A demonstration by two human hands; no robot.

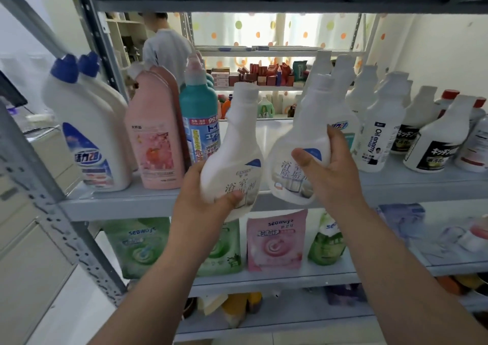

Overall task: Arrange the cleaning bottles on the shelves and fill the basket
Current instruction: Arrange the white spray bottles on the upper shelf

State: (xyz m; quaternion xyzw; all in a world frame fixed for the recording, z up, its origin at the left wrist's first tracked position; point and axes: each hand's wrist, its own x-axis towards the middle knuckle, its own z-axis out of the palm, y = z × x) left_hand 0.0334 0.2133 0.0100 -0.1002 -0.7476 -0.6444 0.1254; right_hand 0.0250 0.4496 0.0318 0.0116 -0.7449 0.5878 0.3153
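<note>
- Both forearms reach up from the bottom edge; each grip holds one bottle.
- Left grip (196, 194): closed round the base of a white bathroom-cleaner bottle (232, 157), thumb across the lower label. Bottle leans, cap tipped to the right.
- Right grip (326, 175): wrapped round the body of a second, matching white bottle (295, 144), thumb on the label, fingers behind it.
- Both bottles are in the air in front of the lip of the middle shelf (118, 207), neither set down. They sit just beside each other; contact between them cannot be judged.
- Left of the left grip, already standing: blue-capped white bottles (87, 133), pink bottles (155, 138), teal bottle (199, 117).
- Right of the right grip, already standing: a crowd of white bottles (377, 133), then black-labelled ones (435, 144).
- Beyond the two grips: an open patch of shelf, judged to be the likely slot.
- Below the grips: green pouches (137, 241) and a pink pouch (276, 241) on the lower shelf.
- Progress, judged: shelf mostly stocked; these two left to place. Basket not in view, so its fill is unknown.
- Hard to read: fingers behind both bottles hidden; lowest shelf dim; far-right items on the lower shelf blurred; bottle labels partly legible only.
</note>
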